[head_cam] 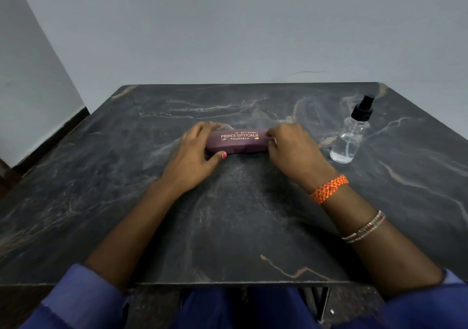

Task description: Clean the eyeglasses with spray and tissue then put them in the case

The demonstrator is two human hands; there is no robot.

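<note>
A closed purple eyeglass case [238, 141] with gold lettering lies on the dark marble table [228, 227], a little beyond its middle. My left hand [195, 154] grips the case's left end, thumb at the front edge and fingers over the back. My right hand [293, 149] holds the right end the same way. A clear spray bottle [350, 139] with a black pump top stands upright to the right of the case, apart from my right hand. No eyeglasses and no tissue show in view.
A pale wall stands right behind the table's far edge. The table's near edge runs across the bottom above my blue-clad lap. An orange band and thin bangles are on my right wrist.
</note>
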